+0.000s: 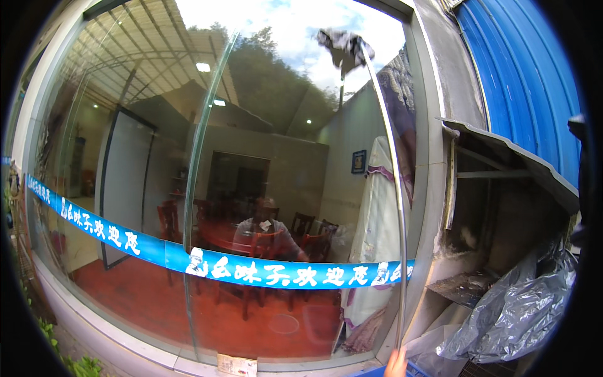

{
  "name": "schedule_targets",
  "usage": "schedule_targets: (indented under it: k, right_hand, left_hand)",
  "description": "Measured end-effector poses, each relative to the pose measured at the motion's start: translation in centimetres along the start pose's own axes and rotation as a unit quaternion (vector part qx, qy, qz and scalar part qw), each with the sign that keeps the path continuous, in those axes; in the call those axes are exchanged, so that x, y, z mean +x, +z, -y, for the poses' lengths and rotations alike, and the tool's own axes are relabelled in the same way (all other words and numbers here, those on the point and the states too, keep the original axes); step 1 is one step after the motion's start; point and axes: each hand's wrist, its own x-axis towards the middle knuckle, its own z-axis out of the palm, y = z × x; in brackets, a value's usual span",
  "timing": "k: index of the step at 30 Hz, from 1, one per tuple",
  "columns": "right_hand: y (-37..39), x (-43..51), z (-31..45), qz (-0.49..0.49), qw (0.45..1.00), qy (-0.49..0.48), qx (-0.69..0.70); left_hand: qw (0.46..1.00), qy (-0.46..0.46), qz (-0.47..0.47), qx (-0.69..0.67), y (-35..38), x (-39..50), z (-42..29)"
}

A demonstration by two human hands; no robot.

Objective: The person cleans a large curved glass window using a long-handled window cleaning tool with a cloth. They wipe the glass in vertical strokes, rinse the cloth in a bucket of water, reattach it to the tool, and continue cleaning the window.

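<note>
My right hand (396, 364) shows at the bottom edge, its fingers closed around the lower part of a long, thin metal pole (399, 202). The pole rises along the right side of a large glass window (282, 169). At its top end hangs a crumpled grey and black cloth (346, 45), high against the upper right pane; whether it presses on the glass is hard to tell. A blue strip (292, 274) with white writing and small figures runs across the window. My left hand is out of view.
Crumpled clear plastic sheeting (513, 306) lies at right, below a jutting metal sheet (513, 146). Blue corrugated metal (518, 80) stands above. A small piece of cardboard (237, 364) rests at the sill. Behind the glass are wooden chairs (301, 226) and a white cloth-covered object (372, 207).
</note>
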Motion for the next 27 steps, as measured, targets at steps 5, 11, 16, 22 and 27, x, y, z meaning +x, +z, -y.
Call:
schedule_targets:
  k: [5,11,16,22,27]
  right_hand:
    - [-1.8,-22.7,-8.1,0.172,0.960,0.217,0.044]
    - [-3.6,-25.3,-6.8,0.226,0.940,0.241,0.089]
    - [-3.8,-7.0,-2.8,0.137,0.989,0.003,0.055]
    - [-6.2,18.3,10.4,0.002,0.990,-0.098,0.103]
    - [-7.7,38.5,23.0,-0.090,0.974,-0.198,0.059]
  left_hand:
    - [0.999,-0.035,0.009,0.018,1.2,-1.8,3.3]
    - [0.990,-0.138,-0.003,-0.009,3.7,-4.5,3.7]
    - [0.986,-0.159,0.006,-0.057,4.7,-5.2,2.0]
    - [0.991,-0.129,-0.006,-0.033,-0.3,-1.9,5.5]
    - [0.988,-0.133,-0.066,-0.043,-6.3,1.0,10.3]
